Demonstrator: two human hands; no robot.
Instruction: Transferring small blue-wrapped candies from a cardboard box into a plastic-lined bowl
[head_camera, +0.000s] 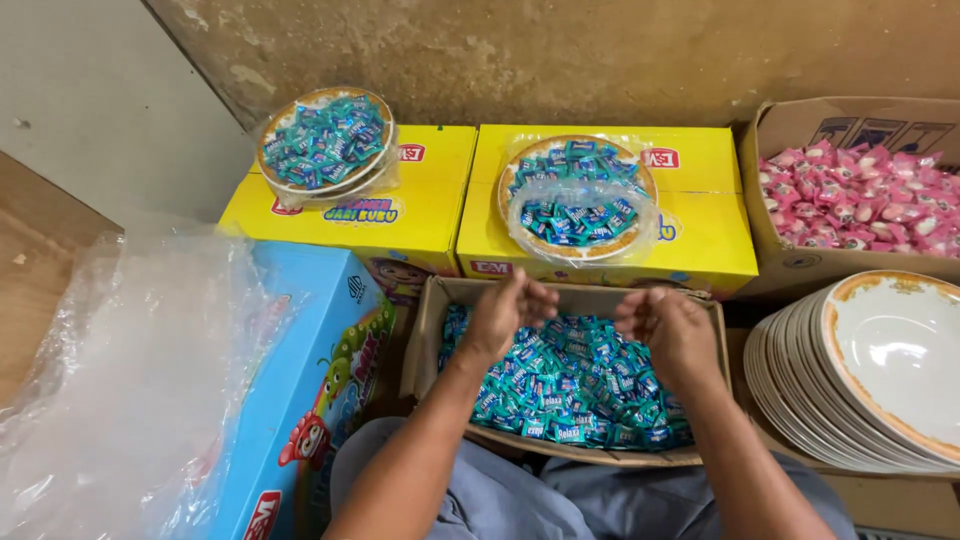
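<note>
Floor (90, 90) grey, stained wall (600, 50) behind. Cardboard box (432, 330) of blue candies (570, 385) in front of lap. Left hand (503, 312) and right hand (668, 322) hover over box's far edge, fingers curled; cannot tell whether holding candy. Plate stack (800, 390) right, yellow boxes (700, 215) beyond.

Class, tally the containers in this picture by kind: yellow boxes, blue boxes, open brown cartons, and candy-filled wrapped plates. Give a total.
Yellow boxes: 2
Blue box: 1
Open brown cartons: 2
Candy-filled wrapped plates: 2
Total: 7
</note>
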